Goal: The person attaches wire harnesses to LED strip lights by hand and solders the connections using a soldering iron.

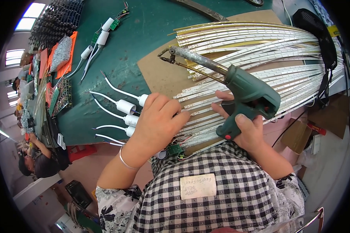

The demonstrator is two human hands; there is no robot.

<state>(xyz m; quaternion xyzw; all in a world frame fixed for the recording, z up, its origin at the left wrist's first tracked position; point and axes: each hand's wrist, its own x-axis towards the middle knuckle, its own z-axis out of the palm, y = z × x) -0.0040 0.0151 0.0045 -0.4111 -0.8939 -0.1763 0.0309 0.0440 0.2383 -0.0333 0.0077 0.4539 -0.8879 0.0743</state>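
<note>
1. In the right hand (251, 133): grasps a green soldering gun (256, 88) by its handle, with thumb across the near side and two fingers extended; points the metal barrel (200, 60) leftward above pale LED strips (260, 53).
2. At the left hand (159, 118): curls, knuckles uppermost, between white cylindrical caps (125, 106) and the strip ends; cannot tell whether pinching or merely resting.
3. Right of the left wrist, near a checked apron (229, 209): shows a green circuit board (174, 149).
4. Beneath the strips: shows brown cardboard (155, 72) on a green tabletop (144, 39).
5. Across the strips' right end: shows a black pouch (319, 37).
</note>
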